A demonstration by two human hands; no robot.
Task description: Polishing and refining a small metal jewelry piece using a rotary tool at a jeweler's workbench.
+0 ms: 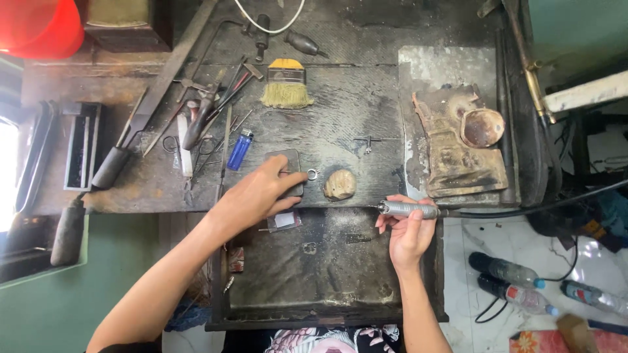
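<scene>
left hand [258, 193]: reached onto the bench, fingers closed on a small silver ring [312, 174], pinning it at the edge of a dark flat block [288, 171]
right hand [409, 232]: wrapped tight round a metal rotary handpiece [409, 209], tip pointed left toward the ring, black hose [523, 210] trailing off right
gap: hands were apart; tool tip sat near the ring but not touching, with a tan lump [340, 184] between them
bench [353, 111]: dark and dusty; brush [286, 84], blue lighter [239, 149], pliers and files [209, 111] to the left, scorched pad with a small dish [483, 127] to the right
risk 1: ring was tiny and held by fingertips only, so it could spin out or fly off if the bit grabbed it
risk 2: fingertips sat right beside the work, so a slipped bit would likely hit skin
risk 3: hose hung over the bench edge, so its drag could pull the tip off line
risk 4: open tray [327, 274] below would probably catch a dropped ring, though I can't tell how well
</scene>
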